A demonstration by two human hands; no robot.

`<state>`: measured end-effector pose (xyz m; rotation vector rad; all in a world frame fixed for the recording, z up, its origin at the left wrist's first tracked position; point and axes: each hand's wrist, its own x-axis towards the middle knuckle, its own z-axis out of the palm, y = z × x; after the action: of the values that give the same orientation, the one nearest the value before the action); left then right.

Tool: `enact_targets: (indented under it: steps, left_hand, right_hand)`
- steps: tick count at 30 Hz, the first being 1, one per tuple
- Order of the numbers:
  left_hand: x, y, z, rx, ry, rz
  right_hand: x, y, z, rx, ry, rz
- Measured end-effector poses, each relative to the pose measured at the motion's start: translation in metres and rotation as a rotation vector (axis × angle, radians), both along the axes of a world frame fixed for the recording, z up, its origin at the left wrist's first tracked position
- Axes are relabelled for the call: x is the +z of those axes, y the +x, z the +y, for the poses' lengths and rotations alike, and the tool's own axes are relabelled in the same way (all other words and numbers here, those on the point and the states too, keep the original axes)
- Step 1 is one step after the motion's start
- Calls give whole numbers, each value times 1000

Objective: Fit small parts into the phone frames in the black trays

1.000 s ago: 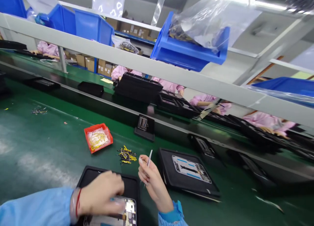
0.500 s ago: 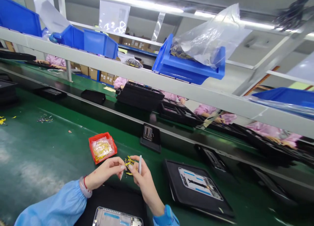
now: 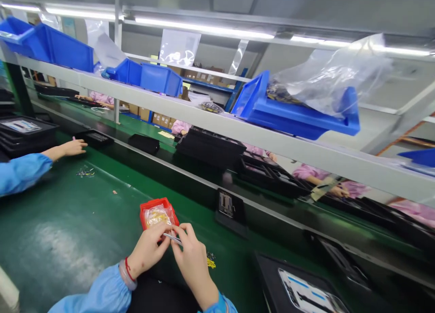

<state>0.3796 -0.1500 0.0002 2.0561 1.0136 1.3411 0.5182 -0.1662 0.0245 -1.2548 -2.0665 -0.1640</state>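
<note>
In front of the red tray, my left hand (image 3: 151,249) and my right hand (image 3: 192,256) are held close together with fingertips nearly meeting. A slim pale tool (image 3: 173,238), tweezers by its look, runs from the fingers of my right hand toward my left fingertips. My left thumb and forefinger are pinched; whatever they grip is too small or hidden to make out. Behind my fingers stands the red tray (image 3: 142,217), with a clear bag (image 3: 158,214) of yellow pieces in it. A little pile of yellow and dark bits (image 3: 210,261) lies right of my right hand.
A device frame with blue strips (image 3: 306,292) lies on a black pad (image 3: 268,270) at right. A dark belt (image 3: 190,177) crosses behind, carrying black trays. Blue bins (image 3: 288,118) sit on the shelf above. At left, a co-worker's hand (image 3: 73,147) reaches over the green table (image 3: 74,222).
Both hands have moved from the pile of bits to just before the red tray, and the pale tool now lies flatter. The camera has turned left; a co-worker's arm has come into view.
</note>
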Motion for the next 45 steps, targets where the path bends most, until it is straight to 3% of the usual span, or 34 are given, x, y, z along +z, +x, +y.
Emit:
enact_targets:
  steps: [5,9,15,20,24,32,45]
  left_hand:
    - [1,-6,4,70,-20,0]
    - [2,-8,8,147,-125,-7]
    - [-2,-19,21,348,-182,-14]
    - [-6,-25,29,433,-178,25]
    - [-9,-24,30,422,-178,54]
    - [-6,-23,27,299,-155,95]
    - [-7,-19,24,267,-173,111]
  right_hand:
    - [-6,-1,7,61,-61,-20]
    - [-13,-1,20,44,-142,-13]
    - [-11,1,50,-65,-312,216]
    - [-18,-4,70,-42,-391,304]
    - [-23,-11,79,-9,-431,390]
    - [-21,-13,76,198,-533,525]
    - [-14,-15,56,150,-464,518]
